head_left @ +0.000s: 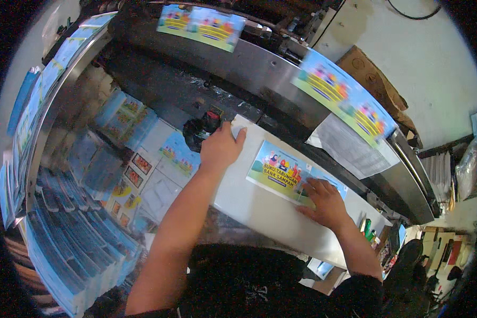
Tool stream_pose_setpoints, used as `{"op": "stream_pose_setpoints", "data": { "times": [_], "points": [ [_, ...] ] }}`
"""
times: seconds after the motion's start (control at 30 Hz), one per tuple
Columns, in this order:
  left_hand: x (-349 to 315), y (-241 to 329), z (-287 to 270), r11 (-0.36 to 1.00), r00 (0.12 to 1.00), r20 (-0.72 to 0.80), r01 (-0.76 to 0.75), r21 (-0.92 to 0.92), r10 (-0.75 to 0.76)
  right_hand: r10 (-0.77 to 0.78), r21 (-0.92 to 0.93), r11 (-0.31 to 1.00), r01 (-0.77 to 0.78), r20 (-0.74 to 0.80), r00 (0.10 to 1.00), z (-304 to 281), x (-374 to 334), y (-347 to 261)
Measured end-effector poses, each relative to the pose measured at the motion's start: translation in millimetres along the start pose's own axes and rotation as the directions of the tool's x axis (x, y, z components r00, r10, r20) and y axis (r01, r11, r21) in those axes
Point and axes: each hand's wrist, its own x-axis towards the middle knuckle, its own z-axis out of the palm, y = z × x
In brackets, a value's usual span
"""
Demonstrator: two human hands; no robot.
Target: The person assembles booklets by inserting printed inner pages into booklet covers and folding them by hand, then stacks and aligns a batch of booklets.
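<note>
A printed cover sheet [274, 168] with a bright cartoon picture lies on a long white board [259, 209] in front of me. My right hand [325, 204] rests on the sheet's right part, fingers spread and pressed down, covering some of the print. At the board's far left corner is my left hand [222, 147], its thumb stretched over the board and apart from the index finger. The other left fingers are partly hidden at the edge. Right beside them sits a crumpled black object [195, 132] whose kind I cannot make out.
A metal machine bar [259, 58] curves across the back, bearing a printed sheet [201, 26], another sheet [344, 95] and a white paper [355, 146]. Stacks of blue printed sheets [85, 254] stand at the lower left. Brown cardboard [373, 77] leans at the back right.
</note>
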Motion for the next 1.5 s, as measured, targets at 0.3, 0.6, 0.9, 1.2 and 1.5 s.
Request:
{"op": "stream_pose_setpoints", "data": {
  "times": [0.3,0.6,0.9,1.2,1.5],
  "points": [
    [-1.9,-0.2,-0.1,1.0,1.0,0.021,0.004,0.012,-0.004,-0.051,0.031,0.998,0.051,-0.007,0.999,7.1,-4.3,7.4],
    [-0.4,0.9,-1.2,0.999,0.999,0.04,0.035,0.037,-0.037,-0.057,-0.054,0.997,0.059,0.046,0.997,4.0,0.1,-9.3],
    [-3.3,6.0,-7.5,0.999,0.999,0.032,0.017,0.03,-0.018,0.115,0.106,0.987,-0.122,0.063,0.991,-7.8,2.3,10.3],
    [-2.6,-4.6,-2.1,1.0,1.0,-0.018,0.003,-0.018,-0.003,0.109,-0.117,0.9,-0.42,-0.873,0.476,-180.7,1.5,87.7],
    [-2.1,-3.5,3.6,1.0,0.999,-0.046,-0.001,-0.013,0.0,0.27,-0.076,0.942,-0.328,-0.409,0.872,-27.7,16.0,118.8]
  ]
}}
